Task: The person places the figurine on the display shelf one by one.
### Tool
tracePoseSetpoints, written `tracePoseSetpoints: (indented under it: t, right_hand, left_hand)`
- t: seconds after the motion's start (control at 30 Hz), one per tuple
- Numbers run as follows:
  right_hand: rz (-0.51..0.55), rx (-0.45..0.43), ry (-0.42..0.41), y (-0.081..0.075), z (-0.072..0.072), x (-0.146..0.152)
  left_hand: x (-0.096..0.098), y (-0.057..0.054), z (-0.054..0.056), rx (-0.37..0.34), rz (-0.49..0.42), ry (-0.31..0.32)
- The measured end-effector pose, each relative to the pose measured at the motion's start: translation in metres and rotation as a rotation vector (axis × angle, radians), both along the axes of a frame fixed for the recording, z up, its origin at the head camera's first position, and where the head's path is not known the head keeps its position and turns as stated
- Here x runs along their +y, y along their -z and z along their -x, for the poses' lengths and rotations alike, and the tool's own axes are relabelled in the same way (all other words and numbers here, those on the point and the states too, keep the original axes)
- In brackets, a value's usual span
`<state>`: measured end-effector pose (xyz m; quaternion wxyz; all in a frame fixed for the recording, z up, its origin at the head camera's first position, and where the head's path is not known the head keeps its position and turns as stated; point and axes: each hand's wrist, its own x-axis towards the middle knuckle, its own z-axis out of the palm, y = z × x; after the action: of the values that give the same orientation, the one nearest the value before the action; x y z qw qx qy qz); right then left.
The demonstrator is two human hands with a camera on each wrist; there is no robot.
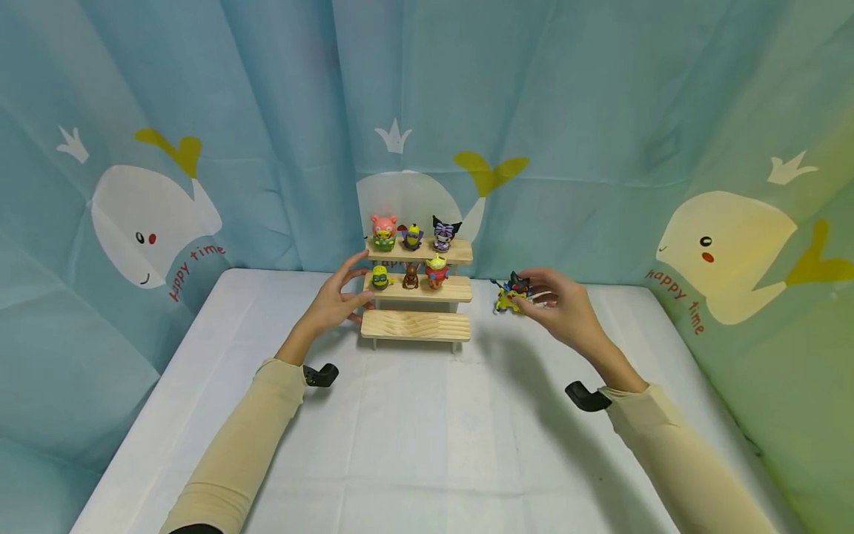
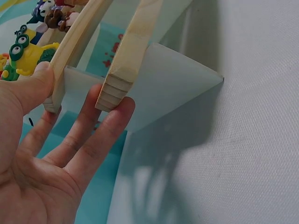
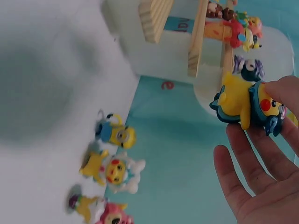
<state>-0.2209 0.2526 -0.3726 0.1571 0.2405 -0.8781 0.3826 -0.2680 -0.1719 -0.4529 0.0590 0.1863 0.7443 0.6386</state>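
A three-step wooden display stand (image 1: 416, 326) stands at the back of the table. My left hand (image 1: 331, 300) grips its left end; in the left wrist view the thumb presses on one plank beside a yellow goggled figurine (image 2: 29, 56), with fingers against the plank ends. To the right of the stand, my right hand (image 1: 563, 305) pinches a yellow toy figurine with a dark blue hood (image 3: 238, 95) between thumb and fingers. The top step bears a pink-eared figurine (image 1: 383, 232), a yellow-and-purple one (image 1: 411, 236) and a black-eared one (image 1: 444, 234).
On the middle step are a brown figurine (image 1: 411, 276) and a green-headed one (image 1: 437, 272). In the right wrist view a blue-and-yellow figurine (image 3: 117, 133), a white-hooded one (image 3: 119, 171) and a pink-headed one (image 3: 114, 214) stand on the white tabletop (image 3: 51, 121). A blue curtain (image 1: 280, 111) hangs behind.
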Motion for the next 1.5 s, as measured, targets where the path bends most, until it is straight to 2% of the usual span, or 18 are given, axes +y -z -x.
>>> tracePoseSetpoints:
  t: [0.03,0.27,0.57,0.97,1.17,1.5]
  right_hand:
    - [0.004,-0.003,-0.008,0.0,0.001,-0.003]
    - [0.028,-0.029,-0.044,0.002,0.01,-0.023]
    - [0.051,-0.072,-0.106,0.008,0.022,-0.04]
    - [0.074,-0.148,-0.146,0.011,0.039,-0.057]
    - [0.058,-0.183,-0.134,0.013,0.045,-0.062]
    - [0.054,-0.187,-0.137,0.014,0.05,-0.067]
  left_hand:
    - [0.0,0.0,0.0,-0.008,-0.001,-0.001]
    - [0.004,-0.021,-0.013,-0.023,-0.002,0.009]
    - [0.004,-0.022,-0.014,-0.023,0.004,0.005]
    - [0.004,-0.022,-0.013,-0.029,0.009,-0.002]
    - [0.005,-0.022,-0.014,-0.025,0.002,0.002]
    - [0.004,-0.021,-0.013,-0.036,-0.007,0.004]
